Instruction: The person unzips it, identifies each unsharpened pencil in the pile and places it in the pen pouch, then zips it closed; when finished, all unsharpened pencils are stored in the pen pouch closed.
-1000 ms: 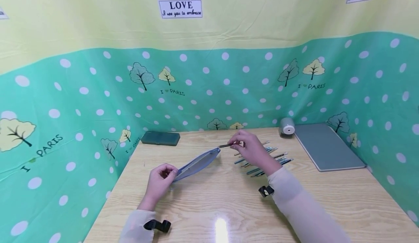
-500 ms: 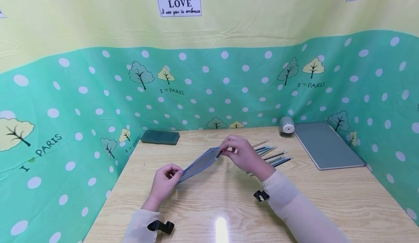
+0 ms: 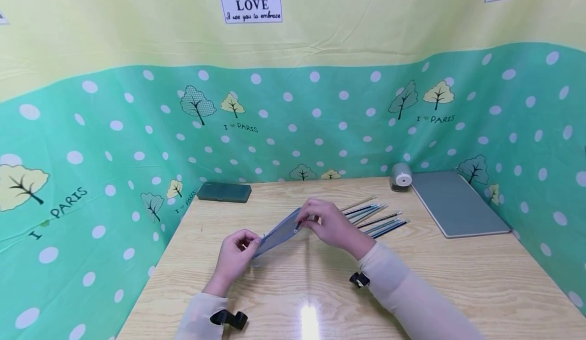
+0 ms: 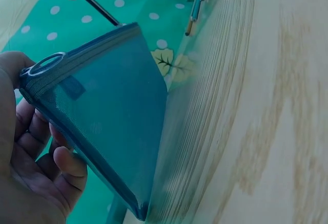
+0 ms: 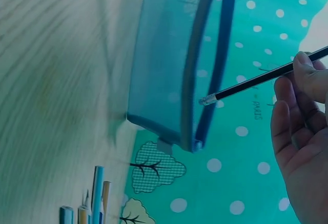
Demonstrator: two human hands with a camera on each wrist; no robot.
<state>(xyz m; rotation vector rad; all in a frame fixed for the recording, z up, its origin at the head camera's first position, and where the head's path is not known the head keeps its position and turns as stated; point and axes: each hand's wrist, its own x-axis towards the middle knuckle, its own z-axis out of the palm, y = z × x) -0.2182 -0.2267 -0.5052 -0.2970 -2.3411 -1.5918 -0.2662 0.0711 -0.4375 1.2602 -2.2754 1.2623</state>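
Note:
A blue mesh zip pouch [image 3: 278,232] is held up above the table, tilted, by my left hand [image 3: 235,256]. The left thumb and fingers grip its near corner beside a ring-shaped zip pull [image 4: 47,64]. My right hand [image 3: 327,223] is over the pouch's far end, pinching a black pencil [image 5: 256,84] between thumb and fingers. In the right wrist view the pencil's eraser end [image 5: 208,100] is at the unzipped mouth, between its two edges. The zip [image 5: 190,70] runs along one edge. Through the mesh no pencils show inside.
Several pencils [image 3: 386,226] lie loosely on the wooden table [image 3: 284,294], right of the right hand. A dark green case [image 3: 224,192] is at the back left. A grey pencil sharpener [image 3: 401,177] and grey flat board [image 3: 460,205] are at the back right, before a patterned curtain [image 3: 293,126].
My right hand has come left and slightly down with the pencil, bringing it to the pouch's mouth. The left hand and pouch have shifted slightly right, and the pouch's opening is turned differently.

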